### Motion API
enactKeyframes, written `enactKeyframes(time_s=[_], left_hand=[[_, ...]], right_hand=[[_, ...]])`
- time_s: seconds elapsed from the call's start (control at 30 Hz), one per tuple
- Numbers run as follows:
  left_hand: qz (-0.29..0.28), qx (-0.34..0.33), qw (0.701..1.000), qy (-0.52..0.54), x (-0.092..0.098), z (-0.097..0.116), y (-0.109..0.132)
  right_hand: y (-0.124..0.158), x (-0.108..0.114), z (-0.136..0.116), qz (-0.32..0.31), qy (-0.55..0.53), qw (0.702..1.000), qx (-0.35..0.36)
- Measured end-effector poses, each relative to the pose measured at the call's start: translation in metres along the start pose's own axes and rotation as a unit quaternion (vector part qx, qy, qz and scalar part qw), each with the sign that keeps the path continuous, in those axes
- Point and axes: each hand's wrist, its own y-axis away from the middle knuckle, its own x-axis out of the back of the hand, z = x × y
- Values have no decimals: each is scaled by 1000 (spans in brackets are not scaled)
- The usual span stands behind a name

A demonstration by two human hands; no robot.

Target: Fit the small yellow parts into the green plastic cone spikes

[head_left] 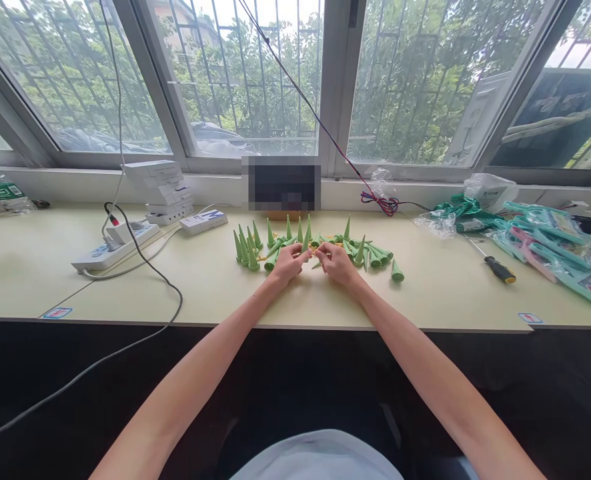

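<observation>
My left hand [288, 263] pinches a green cone [306, 236], its tip pointing up. Close by on the right, my right hand [336, 261] has its fingers pressed together near that cone. A small orange-yellow bit shows by its fingertips, too small to make out. Several green cones [244, 252] stand upright to the left of my hands. More cones [375, 257] lie in a heap on the right, with a few upright among them. One cone [397, 272] sits apart at the heap's right end. Small orange-yellow pieces are scattered between the cones, partly hidden by my hands.
On the pale table [215, 293], a power strip [118, 245] with cables and white boxes [160, 190] stand to the left. A blurred-out dark object [284, 187] is behind the cones. To the right are a screwdriver [499, 269] and teal packaged items [560, 247].
</observation>
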Motion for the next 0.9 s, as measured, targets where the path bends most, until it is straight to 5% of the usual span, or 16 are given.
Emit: enactKeyframes(time_s=[0.9], left_hand=[[-26, 12, 998, 54, 1, -7, -5]], right_hand=[[-2, -2, 2, -6, -21, 1000, 17]])
